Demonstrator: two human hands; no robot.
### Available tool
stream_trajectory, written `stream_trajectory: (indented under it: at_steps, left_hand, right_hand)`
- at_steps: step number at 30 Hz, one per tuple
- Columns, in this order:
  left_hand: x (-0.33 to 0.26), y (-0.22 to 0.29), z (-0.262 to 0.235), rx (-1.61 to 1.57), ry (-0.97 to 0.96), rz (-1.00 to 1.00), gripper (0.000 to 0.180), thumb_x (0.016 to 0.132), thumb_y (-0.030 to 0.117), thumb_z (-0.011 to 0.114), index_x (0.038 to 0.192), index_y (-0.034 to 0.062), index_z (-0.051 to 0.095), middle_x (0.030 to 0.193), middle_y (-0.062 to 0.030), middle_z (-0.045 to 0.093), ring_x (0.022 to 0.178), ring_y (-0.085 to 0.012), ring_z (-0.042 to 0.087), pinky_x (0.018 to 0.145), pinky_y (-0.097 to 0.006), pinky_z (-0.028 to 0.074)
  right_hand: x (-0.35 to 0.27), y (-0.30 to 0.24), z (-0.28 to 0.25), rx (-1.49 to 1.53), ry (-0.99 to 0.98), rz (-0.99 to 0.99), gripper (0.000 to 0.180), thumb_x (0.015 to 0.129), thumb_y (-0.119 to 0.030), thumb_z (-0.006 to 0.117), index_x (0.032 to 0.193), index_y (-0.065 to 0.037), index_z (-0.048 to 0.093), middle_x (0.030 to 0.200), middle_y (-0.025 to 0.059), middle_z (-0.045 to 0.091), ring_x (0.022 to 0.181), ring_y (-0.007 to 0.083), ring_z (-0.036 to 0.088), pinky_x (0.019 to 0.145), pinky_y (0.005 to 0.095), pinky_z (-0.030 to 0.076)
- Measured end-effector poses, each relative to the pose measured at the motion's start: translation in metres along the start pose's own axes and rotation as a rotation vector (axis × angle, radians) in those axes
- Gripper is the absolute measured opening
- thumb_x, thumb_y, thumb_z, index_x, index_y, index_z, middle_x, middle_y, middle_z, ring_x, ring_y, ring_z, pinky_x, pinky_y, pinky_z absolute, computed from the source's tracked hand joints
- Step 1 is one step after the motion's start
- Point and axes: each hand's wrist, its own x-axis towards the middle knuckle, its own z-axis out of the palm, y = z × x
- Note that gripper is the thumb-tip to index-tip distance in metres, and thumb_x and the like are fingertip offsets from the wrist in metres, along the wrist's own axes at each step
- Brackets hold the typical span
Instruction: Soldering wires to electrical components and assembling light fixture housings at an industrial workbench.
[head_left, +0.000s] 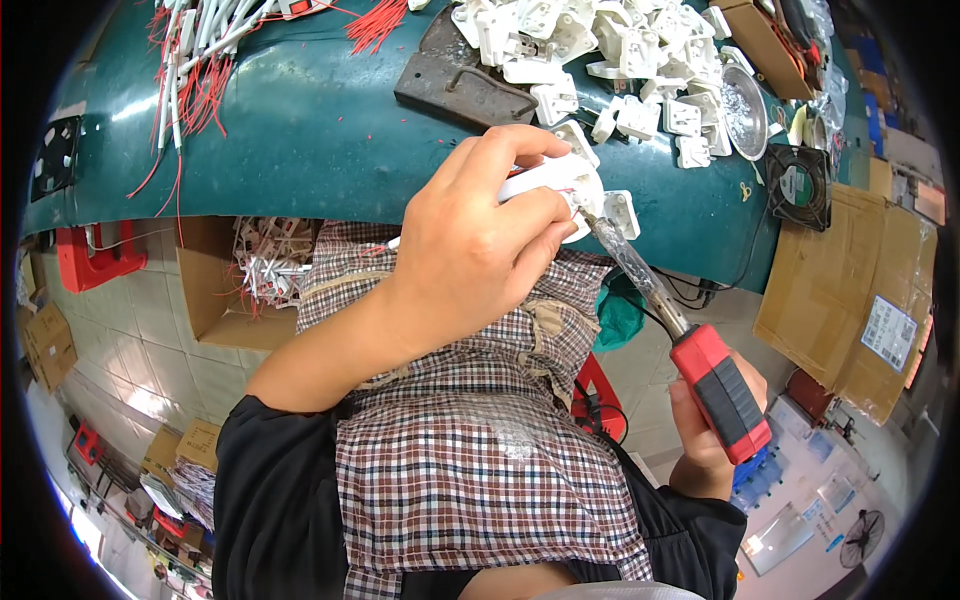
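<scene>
My left hand (480,225) is closed round a white plastic housing (565,182) at the near edge of the green table. A bit of red wire shows inside the housing. In my right hand (708,425) is a soldering iron (720,395) with a red and black handle. Its metal shaft slants up to the left, and the tip reaches the housing, touching it or very close. Another white plastic piece (621,214) lies just right of the housing. The fingertips of my left hand are partly hidden behind the housing.
A heap of white plastic housings (640,55) covers the table's far middle, beside a dark metal block (455,85) and a metal dish (743,110). White cables with red wires (190,70) lie far left. A small black fan (798,187) stands right; an open carton (215,285) sits below.
</scene>
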Motion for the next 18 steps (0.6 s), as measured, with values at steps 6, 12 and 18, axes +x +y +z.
stream_trajectory:
  at_steps: [6, 12, 18]
  left_hand:
    - [0.000, 0.001, 0.000, -0.002, -0.008, -0.002, 0.018, 0.071, 0.004, 0.083, 0.084, 0.0054, 0.070, 0.117, -0.0129, 0.065, 0.102, -0.0297, 0.067, 0.083, -0.038, 0.056]
    - [0.000, 0.000, -0.001, -0.004, -0.012, -0.009, 0.017, 0.071, 0.004, 0.083, 0.083, 0.0049, 0.070, 0.117, -0.0134, 0.065, 0.102, -0.0297, 0.068, 0.083, -0.037, 0.056]
    - [0.002, 0.001, -0.001, -0.007, -0.017, 0.006, 0.018, 0.071, 0.003, 0.083, 0.084, 0.0047, 0.071, 0.118, -0.0141, 0.065, 0.101, -0.0305, 0.068, 0.084, -0.037, 0.056]
  right_hand:
    - [-0.001, 0.007, 0.001, -0.005, -0.004, -0.042, 0.016, 0.071, -0.005, 0.074, 0.083, -0.001, 0.065, 0.071, 0.0104, 0.058, 0.057, 0.0289, 0.055, 0.054, 0.0370, 0.043]
    - [-0.002, 0.005, -0.004, -0.075, 0.028, -0.116, 0.018, 0.071, 0.001, 0.074, 0.086, 0.000, 0.062, 0.074, 0.0121, 0.063, 0.061, 0.0239, 0.063, 0.059, 0.0302, 0.049]
    - [-0.011, 0.011, 0.017, 0.464, 0.402, 0.271, 0.021, 0.092, 0.004, 0.062, 0.113, 0.001, 0.061, 0.086, 0.0028, 0.060, 0.072, 0.0118, 0.059, 0.066, 0.0259, 0.049]
